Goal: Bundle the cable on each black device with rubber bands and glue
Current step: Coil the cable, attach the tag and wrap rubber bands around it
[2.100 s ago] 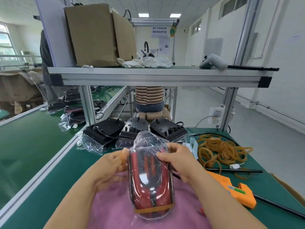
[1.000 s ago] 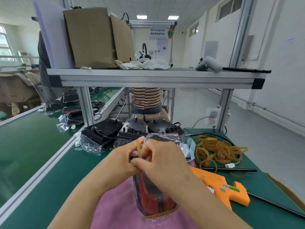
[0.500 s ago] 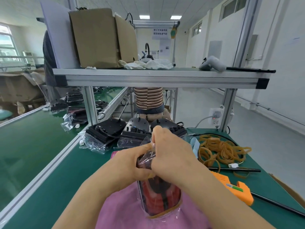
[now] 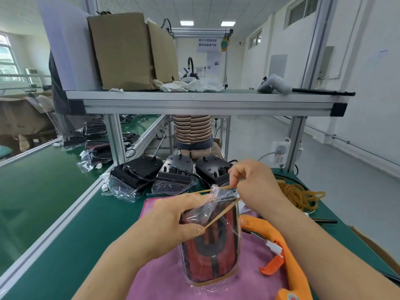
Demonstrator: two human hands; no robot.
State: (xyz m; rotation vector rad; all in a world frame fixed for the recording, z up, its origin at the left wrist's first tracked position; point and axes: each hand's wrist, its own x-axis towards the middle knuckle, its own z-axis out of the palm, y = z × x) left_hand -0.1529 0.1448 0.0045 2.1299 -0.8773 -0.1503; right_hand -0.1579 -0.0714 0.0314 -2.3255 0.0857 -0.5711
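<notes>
Right grip pinches rubber band stretched across device.

A red-and-black device, sealed in a clear bag, stands tilted in the grip of the left hand. A tan rubber band stretches from that hand to the pinching right hand, and a second band rings the device's near end. Three black devices lie beyond both hands, loose bands are heaped just right of the right hand, and the orange glue gun lies under the right forearm.
</notes>
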